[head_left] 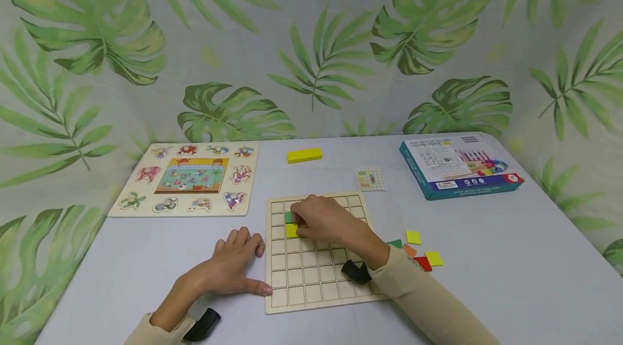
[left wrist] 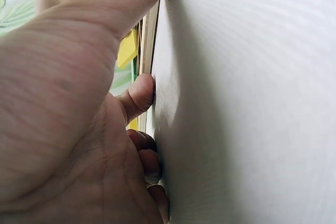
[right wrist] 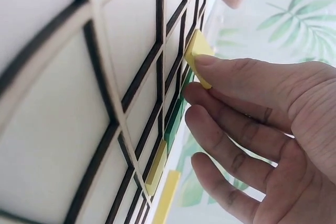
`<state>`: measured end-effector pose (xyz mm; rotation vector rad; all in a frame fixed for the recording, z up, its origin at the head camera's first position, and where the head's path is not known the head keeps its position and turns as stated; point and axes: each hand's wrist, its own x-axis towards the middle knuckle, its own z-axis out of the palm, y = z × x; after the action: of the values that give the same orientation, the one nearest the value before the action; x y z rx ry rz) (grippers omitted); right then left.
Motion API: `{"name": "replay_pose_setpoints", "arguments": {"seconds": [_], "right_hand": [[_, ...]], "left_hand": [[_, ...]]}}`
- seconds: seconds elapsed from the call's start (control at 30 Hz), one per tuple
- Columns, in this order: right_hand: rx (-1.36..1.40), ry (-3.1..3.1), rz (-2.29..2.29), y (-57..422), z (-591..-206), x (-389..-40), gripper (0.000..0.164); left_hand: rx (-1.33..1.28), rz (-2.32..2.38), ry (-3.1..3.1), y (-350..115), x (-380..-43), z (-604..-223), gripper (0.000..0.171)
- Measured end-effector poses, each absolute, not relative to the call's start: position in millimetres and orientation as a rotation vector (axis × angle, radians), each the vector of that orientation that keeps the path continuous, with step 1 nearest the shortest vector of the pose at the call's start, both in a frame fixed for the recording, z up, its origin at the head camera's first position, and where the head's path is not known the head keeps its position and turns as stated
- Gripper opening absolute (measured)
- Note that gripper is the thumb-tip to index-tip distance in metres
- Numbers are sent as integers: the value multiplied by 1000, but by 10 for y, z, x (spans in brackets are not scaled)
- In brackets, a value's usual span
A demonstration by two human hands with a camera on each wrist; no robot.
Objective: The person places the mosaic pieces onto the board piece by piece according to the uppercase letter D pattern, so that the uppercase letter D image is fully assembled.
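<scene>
A wooden grid board (head_left: 294,277) lies flat on the table. Over its far left part, my right hand (head_left: 323,218) pinches a yellow square tile (right wrist: 196,51) between thumb and forefinger, the tile tilted against the grid. Green tile (right wrist: 175,119) and another yellow tile (right wrist: 156,169) sit in the grid beyond it; from the head view my hand hides part of this group. My left hand (head_left: 231,264) rests on the table left of the board, fingers loosely bent, thumb tip touching the board's near left edge.
Loose tiles, among them a yellow tile (head_left: 413,237) and a red tile (head_left: 423,264), lie right of the board. Behind stand a yellow block (head_left: 304,156), a small pattern card (head_left: 377,180) and a box (head_left: 457,166). A picture puzzle board (head_left: 146,204) lies back left.
</scene>
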<state>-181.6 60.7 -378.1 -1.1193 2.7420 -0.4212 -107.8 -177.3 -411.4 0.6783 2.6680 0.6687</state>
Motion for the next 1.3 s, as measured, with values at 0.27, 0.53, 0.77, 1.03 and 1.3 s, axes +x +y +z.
{"name": "replay_pose_setpoints", "arguments": {"seconds": [0.27, 0.53, 0.77, 1.03, 1.3], "right_hand": [[-1126, 2752, -364, 599, -3765, -1800, 5], [-1125, 2760, -307, 602, -3749, -1757, 6], [-1115, 2737, -298, 611, -3738, -1753, 12], [-1066, 2701, -245, 621, -3713, -1738, 26], [-1072, 2682, -215, 740, -3625, -1635, 34]], "left_hand": [[684, 679, 2669, -1782, -1075, -4112, 68], [674, 674, 2671, -1782, -1072, -4096, 68], [675, 667, 2675, -1782, -1077, -4082, 67], [676, 661, 2687, -1801, -1086, -4123, 67], [682, 684, 2673, -1792, -1085, -4155, 67]]}}
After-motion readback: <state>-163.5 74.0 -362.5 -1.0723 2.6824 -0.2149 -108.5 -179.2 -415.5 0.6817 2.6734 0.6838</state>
